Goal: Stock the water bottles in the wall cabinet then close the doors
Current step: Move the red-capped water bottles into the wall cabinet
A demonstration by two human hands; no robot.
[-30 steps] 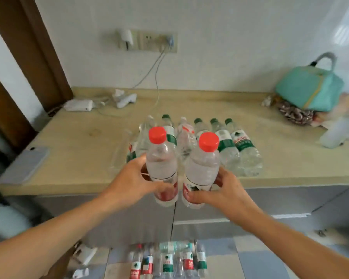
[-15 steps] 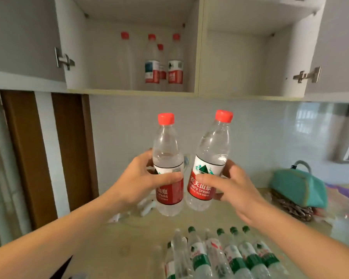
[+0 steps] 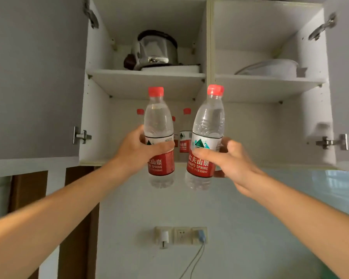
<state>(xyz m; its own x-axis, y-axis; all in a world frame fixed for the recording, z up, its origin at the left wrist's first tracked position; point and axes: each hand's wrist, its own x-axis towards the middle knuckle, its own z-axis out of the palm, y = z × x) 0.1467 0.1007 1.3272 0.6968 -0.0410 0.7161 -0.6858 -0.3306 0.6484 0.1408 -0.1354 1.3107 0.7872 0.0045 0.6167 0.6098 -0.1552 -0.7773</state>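
Observation:
My left hand [image 3: 137, 154] grips a red-capped, red-labelled water bottle [image 3: 159, 125] upright in front of the open wall cabinet [image 3: 149, 77]. My right hand [image 3: 230, 162] grips a second such bottle [image 3: 209, 121], tilted slightly right. Both bottles are raised before the lower left compartment, just outside its front edge. Behind them, several red-capped bottles [image 3: 185, 135] stand on that lower shelf, partly hidden. Both cabinet doors, left door [image 3: 34, 77] and right door [image 3: 347, 77], stand open.
A steel pot [image 3: 155, 50] sits on the upper left shelf and a white dish [image 3: 270, 68] on the upper right shelf. The lower right compartment [image 3: 270, 133] holds nothing I can see. A wall socket strip [image 3: 180, 235] with plugs is below, and a brown door frame [image 3: 77, 218] at left.
Both hands lifted the two bottles from the counter up to the cabinet's lower shelf level. My view tilted upward, so the counter and its bottles left the frame.

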